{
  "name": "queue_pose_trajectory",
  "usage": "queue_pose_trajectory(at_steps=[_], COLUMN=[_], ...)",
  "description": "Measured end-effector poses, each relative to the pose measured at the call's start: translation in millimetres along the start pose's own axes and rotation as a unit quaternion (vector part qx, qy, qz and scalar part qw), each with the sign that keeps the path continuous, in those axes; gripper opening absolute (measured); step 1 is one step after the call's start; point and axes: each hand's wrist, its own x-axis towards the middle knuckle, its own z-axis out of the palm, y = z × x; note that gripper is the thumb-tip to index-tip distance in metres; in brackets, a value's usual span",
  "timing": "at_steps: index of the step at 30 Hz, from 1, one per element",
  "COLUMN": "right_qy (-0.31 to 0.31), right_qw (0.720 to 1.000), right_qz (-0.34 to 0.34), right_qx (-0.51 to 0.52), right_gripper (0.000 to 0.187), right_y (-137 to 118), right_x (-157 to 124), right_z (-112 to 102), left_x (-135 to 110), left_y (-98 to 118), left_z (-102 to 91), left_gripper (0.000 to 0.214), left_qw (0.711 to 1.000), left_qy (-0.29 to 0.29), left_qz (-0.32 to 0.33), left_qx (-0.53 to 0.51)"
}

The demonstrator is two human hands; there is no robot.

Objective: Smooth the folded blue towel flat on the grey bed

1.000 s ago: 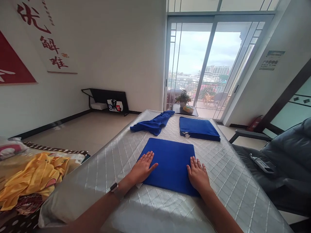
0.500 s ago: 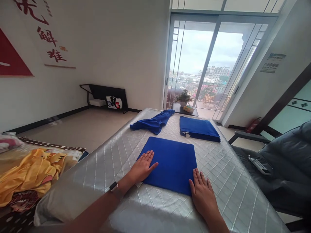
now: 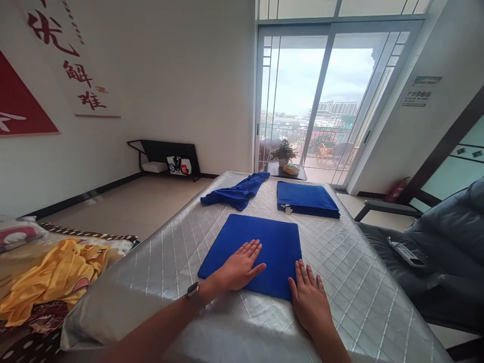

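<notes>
A folded blue cloth point(image 3: 264, 232) lies flat as a near-square on the silver quilted mattress point(image 3: 166, 282). My left hand point(image 3: 240, 267), with a watch on its wrist, rests palm down on the cloth's near middle part, fingers stretched out and thumb apart. At the cloth's right edge, my right hand point(image 3: 310, 295) lies flat, its fingertips touching the near right side. Neither hand grips anything. Farther back is a stack of folded blue cloths point(image 3: 308, 198) with white tags at its near left corner. Left of the stack, a crumpled blue cloth point(image 3: 238, 191) lies loosely bunched.
A dark armchair point(image 3: 446, 252) with a white remote-like device point(image 3: 406, 253) stands along the right side. At the left, a yellow cloth point(image 3: 56, 272) lies on lower bedding. Beyond the mattress are a small table with a potted plant point(image 3: 284, 151) and a sliding glass door point(image 3: 328, 101).
My left hand has slid to the right across the cloth, from its left edge toward the middle. My right hand stays at the right edge. The view has shifted slightly.
</notes>
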Motion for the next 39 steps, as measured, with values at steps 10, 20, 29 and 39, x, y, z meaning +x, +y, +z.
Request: queue_pose_trajectory(at_steps=[10,20,29,39], right_qy=[-0.001,-0.016,-0.004,-0.015], right_qw=[1.000,1.000,1.000,1.000], right_qz=[-0.002,0.008,0.004,0.014], right_qx=[0.007,0.005,-0.003,-0.011], right_gripper=[0.059,0.060,0.060,0.060], right_y=[1,-1,2,4], right_x=[-2,-3,0,1], right_z=[-1,-5,4,2], left_x=[43,-20,-86,-90], left_y=[68,-7,-74,-66], left_z=[32.8,7.4,14.3,15.5], left_gripper=[0.072,0.072,0.075,0.083], left_qw=[0.990,0.998,0.986,0.984], left_qy=[-0.027,-0.051,0.014,0.027], left_qz=[0.124,-0.013,-0.161,-0.176], left_qx=[-0.068,-0.026,0.033,0.025])
